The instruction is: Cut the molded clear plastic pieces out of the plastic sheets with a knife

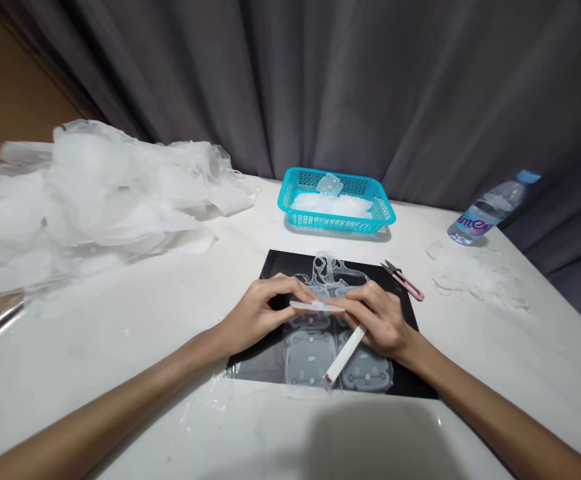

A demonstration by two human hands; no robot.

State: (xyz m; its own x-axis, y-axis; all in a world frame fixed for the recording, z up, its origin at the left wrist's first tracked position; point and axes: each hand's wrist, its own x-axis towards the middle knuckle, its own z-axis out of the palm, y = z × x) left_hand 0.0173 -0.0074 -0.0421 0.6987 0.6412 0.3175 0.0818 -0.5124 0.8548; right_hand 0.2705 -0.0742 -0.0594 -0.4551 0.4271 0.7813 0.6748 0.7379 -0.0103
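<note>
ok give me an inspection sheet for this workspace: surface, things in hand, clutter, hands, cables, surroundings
surface: white table with a black mat in the middle
things in hand: moulded sheet of clear plastic lies on the black mat; small clear piece held over it; white tool
clutter: teal basket with clear bits behind the mat; pink snips right of the mat; water bottle on its side, far right; pile of white film at left; loose scraps near the bottle
hands: left hand pinches the clear piece; right hand grips the white tool and touches the same piece
cables: nothing seen
surroundings: grey curtain behind the table
</note>
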